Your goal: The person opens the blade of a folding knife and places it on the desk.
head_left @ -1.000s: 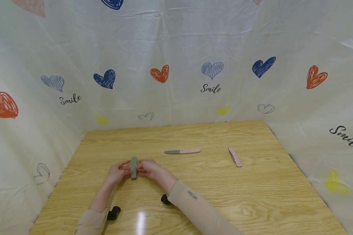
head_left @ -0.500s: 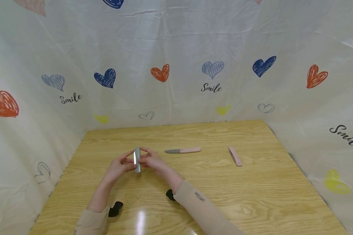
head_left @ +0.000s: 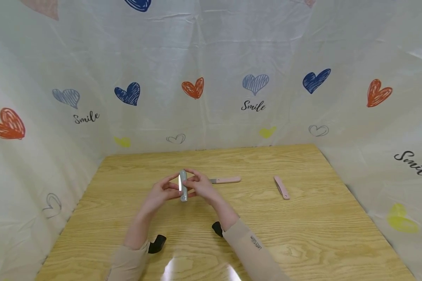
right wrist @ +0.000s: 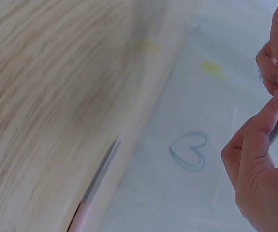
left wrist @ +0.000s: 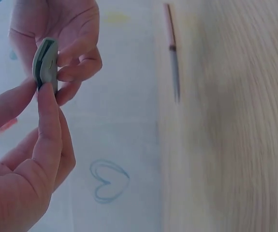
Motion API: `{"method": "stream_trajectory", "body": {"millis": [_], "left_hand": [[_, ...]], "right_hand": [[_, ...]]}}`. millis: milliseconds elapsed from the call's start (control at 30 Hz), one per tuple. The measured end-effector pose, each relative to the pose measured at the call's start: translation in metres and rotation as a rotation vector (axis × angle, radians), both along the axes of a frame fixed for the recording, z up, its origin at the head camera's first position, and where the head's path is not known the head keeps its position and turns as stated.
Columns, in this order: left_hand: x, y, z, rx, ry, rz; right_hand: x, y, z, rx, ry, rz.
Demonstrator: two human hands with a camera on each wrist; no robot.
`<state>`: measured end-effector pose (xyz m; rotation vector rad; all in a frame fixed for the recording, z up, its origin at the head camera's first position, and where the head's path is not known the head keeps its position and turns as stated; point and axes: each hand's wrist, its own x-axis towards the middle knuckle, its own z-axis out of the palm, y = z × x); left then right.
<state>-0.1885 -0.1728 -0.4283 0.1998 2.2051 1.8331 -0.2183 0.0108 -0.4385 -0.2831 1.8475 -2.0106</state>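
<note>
A grey-green folding knife [head_left: 184, 194] is held up off the table, upright between my two hands in the head view. A bright strip of blade shows along its left side. The fingertips of my left hand [head_left: 157, 196] pinch it from the left. From the right, my right hand [head_left: 204, 189] pinches it too, thumb across the handle. In the left wrist view a dark slot runs along the edge of the folding knife [left wrist: 47, 63]. Behind my right hand lies an unfolded knife with a pink handle [head_left: 228, 180], its blade partly hidden.
A folded pink knife [head_left: 281, 187] lies farther right on the wooden table [head_left: 323, 226]. White cloth [head_left: 218, 58] printed with hearts hangs behind the table and along both sides. Black wrist mounts [head_left: 157, 244] stick out from the beige sleeves [head_left: 256, 251].
Both hands have raised the grey-green folding knife and carried it right, towards the unfolded pink knife. Its bright blade strip has turned into view. The pink knives stay put.
</note>
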Motion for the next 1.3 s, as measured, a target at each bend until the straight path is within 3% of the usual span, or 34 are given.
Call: {"method": "stream_trajectory", "body": {"millis": [167,367,633,1000,1300], "left_hand": [[-0.003,0.024,0.001,0.058,0.016,-0.003],[-0.005,0.057,-0.002,0.135,0.023,0.077],[-0.005,0.088,-0.006,0.149,0.036,0.104],[-0.009,0.105,-0.014,0.164,-0.024,0.04],[-0.011,0.109,-0.029,0.217,-0.059,0.055]], "right_hand": [[0.003,0.025,0.003,-0.011,0.032,-0.014],[0.008,0.052,0.002,-0.003,0.054,-0.042],[0.014,0.078,0.0,0.036,0.059,-0.07],[0.019,0.096,-0.011,0.068,0.038,-0.109],[0.021,0.097,-0.015,0.076,0.039,-0.132]]}}
